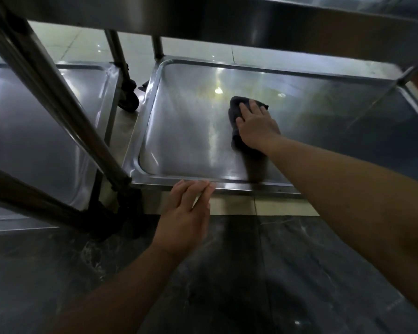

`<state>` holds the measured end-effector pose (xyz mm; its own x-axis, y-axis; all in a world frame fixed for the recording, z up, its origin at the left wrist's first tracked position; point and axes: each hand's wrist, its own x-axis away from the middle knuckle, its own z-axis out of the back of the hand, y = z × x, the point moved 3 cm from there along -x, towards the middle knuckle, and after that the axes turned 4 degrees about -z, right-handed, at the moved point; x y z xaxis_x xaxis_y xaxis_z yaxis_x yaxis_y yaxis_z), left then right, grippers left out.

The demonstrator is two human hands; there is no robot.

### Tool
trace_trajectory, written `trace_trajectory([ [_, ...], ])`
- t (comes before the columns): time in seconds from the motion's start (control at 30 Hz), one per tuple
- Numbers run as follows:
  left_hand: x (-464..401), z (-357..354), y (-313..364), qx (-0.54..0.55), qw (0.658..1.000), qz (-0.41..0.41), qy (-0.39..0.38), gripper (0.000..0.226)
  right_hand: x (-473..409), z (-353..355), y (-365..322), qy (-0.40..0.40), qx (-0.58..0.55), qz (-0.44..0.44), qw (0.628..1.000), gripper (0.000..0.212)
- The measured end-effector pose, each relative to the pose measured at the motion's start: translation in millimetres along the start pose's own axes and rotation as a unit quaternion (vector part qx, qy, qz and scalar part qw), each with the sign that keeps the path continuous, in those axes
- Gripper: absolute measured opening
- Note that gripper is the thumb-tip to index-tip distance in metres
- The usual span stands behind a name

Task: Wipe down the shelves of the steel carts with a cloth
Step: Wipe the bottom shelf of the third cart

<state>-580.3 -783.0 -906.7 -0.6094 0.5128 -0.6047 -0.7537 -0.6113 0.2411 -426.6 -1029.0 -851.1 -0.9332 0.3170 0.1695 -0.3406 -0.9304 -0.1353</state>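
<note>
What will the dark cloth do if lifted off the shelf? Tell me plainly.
The dark cloth looks bunched and creased under the right hand, so it would probably droop limply. It seems thin, likely light. On the shiny steel shelf it probably slides easily.

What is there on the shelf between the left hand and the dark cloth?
Only bare steel: in the head view the left hand touches the lower shelf at its front rim, and nothing lies between it and the cloth under the right hand.

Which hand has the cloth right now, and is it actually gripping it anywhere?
Right hand presses the dark grey cloth flat on the steel shelf, palm on top, not gripping. Left hand holds nothing.
</note>
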Motion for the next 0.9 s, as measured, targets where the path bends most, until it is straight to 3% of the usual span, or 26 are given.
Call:
trace_trajectory([
  [0.13, -4.4, -4.9, 2.4, 0.015, 0.999, 0.031, -0.013, 0.042, 56.5, -0.9, 9.3, 0.009, -0.001, 0.033, 0.999, 0.056],
  [0.4, -7.4, -11.5, 29.9, -0.001, 0.998, 0.061, -0.016, 0.043, 145.5, -14.3, 41.3, 0.011, 0.018, 0.132, 0.991, 0.063],
  [0.57, -20.4, -27.6, 70.3, 0.001, 0.999, -0.012, -0.052, 0.047, 141.8, -7.9, 85.1, 0.032, 0.014, 0.078, 0.996, 0.054],
  [0.73, -40.0, -40.6, 80.0, -0.048, 0.996, 0.006, -0.077, 0.05, 118.7, -8.6, 81.0, 0.024, 0.03, 0.064, 0.997, 0.054],
  [0.9, -37.8, -47.5, 79.1, -0.034, 0.999, 0.012, -0.034, 0.042, 53.8, -2.0, 63.3, 0.011, 0.007, 0.028, 1.0, 0.055],
])
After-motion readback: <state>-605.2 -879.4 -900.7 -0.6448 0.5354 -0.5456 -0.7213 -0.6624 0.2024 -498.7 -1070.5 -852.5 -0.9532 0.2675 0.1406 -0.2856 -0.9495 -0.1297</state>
